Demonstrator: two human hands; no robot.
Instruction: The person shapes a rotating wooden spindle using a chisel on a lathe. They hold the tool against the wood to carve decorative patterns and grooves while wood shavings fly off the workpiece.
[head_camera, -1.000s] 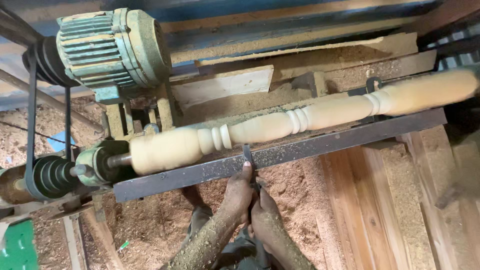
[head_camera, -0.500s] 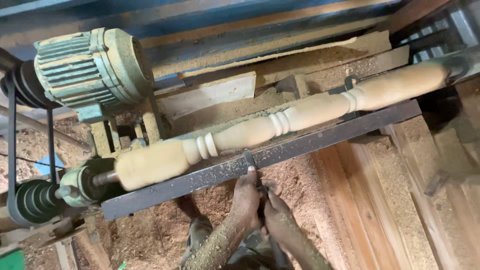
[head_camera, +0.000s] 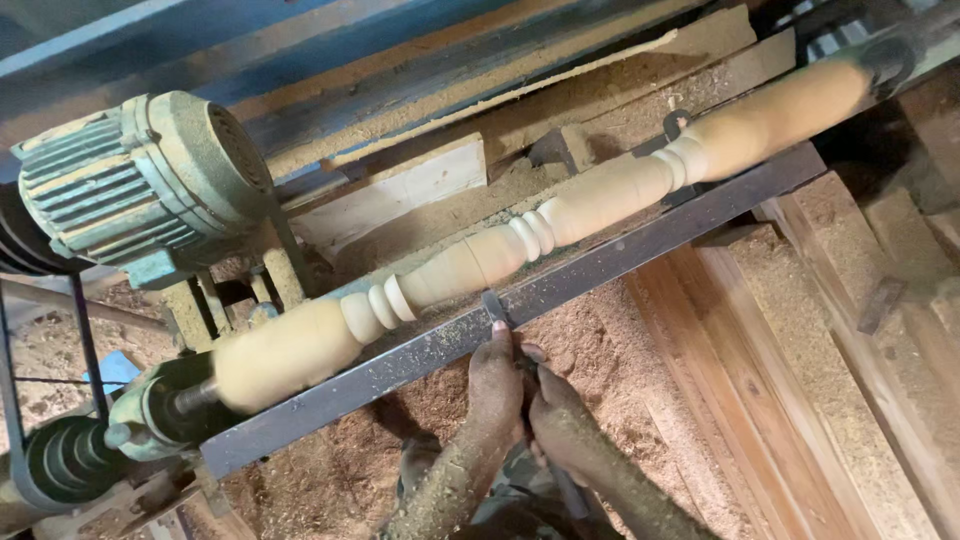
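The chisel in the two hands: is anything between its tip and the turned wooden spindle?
Nothing visible. The chisel lies across the dark metal tool rest, held by the left hand and right hand; its tip reaches the spindle.

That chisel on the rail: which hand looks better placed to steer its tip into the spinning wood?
Probably the left hand. Its fingertips sit farthest forward on the chisel, at the metal rail close to the turned wood. The right hand grips farther back.
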